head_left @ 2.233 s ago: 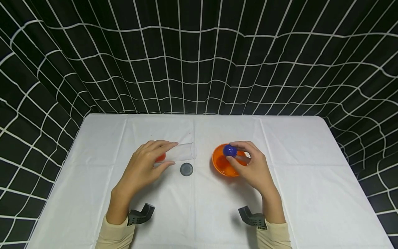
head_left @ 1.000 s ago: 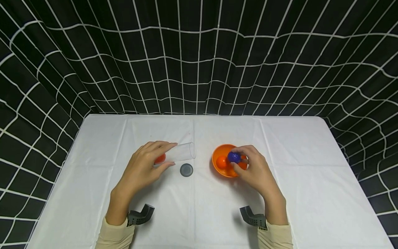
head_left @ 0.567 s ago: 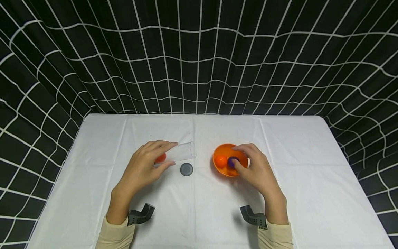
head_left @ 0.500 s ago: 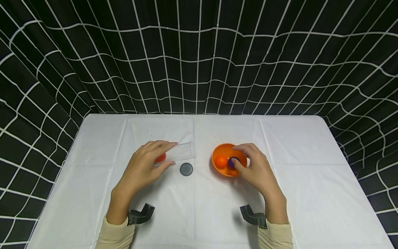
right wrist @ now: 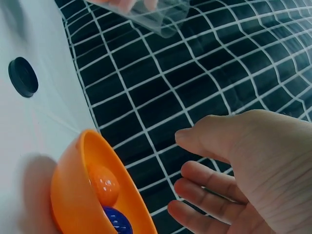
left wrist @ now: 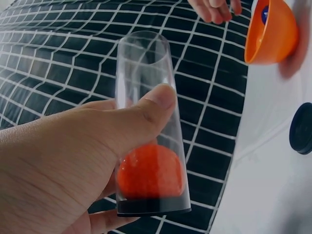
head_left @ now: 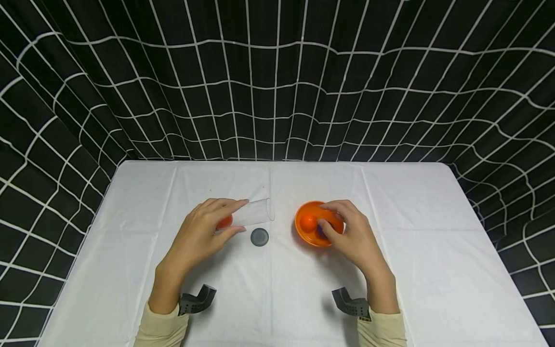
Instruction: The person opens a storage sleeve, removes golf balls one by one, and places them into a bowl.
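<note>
My left hand [head_left: 197, 236] grips a clear tube [head_left: 257, 212], tilted with its open mouth to the right. Inside the tube, a red-orange ball [left wrist: 151, 173] sits at the dark closed end, as the left wrist view shows. My right hand [head_left: 356, 238] hovers over the right side of an orange bowl [head_left: 313, 206], thumb and fingers apart and nothing between them. The bowl holds an orange ball [head_left: 308, 222] and a dark blue ball [right wrist: 118, 222] side by side; in the head view the thumb partly hides the blue one.
A round dark grey cap [head_left: 259, 237] lies on the white tablecloth [head_left: 277, 289] between the tube and the bowl. Behind the table and along both sides hangs a black curtain [head_left: 277, 96] with a white grid.
The blue ball, earlier in my right fingers, went down into the bowl and was let go beside the orange ball. My right hand has since risen slightly. The left hand holds the tube still.
</note>
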The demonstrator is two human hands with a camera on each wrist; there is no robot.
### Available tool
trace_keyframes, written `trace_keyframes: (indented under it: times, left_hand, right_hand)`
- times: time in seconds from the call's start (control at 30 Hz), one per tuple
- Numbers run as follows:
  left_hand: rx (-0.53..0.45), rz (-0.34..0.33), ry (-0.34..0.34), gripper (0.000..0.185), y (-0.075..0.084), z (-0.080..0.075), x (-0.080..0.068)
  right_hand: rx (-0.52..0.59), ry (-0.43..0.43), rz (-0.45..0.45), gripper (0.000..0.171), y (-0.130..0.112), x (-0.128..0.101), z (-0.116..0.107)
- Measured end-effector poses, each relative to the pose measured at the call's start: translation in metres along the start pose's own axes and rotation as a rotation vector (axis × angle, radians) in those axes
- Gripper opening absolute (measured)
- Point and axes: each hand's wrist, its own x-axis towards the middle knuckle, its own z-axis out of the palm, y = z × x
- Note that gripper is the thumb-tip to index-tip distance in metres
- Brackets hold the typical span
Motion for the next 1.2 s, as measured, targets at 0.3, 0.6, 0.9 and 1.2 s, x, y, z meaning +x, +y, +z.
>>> trace_keyframes:
  times: [0.3, 0.6, 0.9, 1.2]
  left_hand:
    - [0.004, 0.017, -0.002, 0.054, 0.0, 0.002, 0.001]
    - [0.029, 0.075, 0.029, 0.053, 0.002, 0.005, 0.002]
    - [0.09, 0.093, 0.052, 0.053, 0.006, 0.003, 0.0]
    - [0.182, 0.132, 0.06, 0.055, 0.01, 0.003, 0.0]
  right_hand:
    - [0.147, -0.008, -0.033, 0.029, -0.011, 0.003, 0.012]
    - [0.296, -0.027, -0.056, 0.032, -0.021, 0.004, 0.025]
    - [0.588, -0.087, -0.027, 0.036, -0.03, 0.005, 0.04]
    - [0.659, -0.146, 0.039, 0.04, -0.035, 0.006, 0.053]
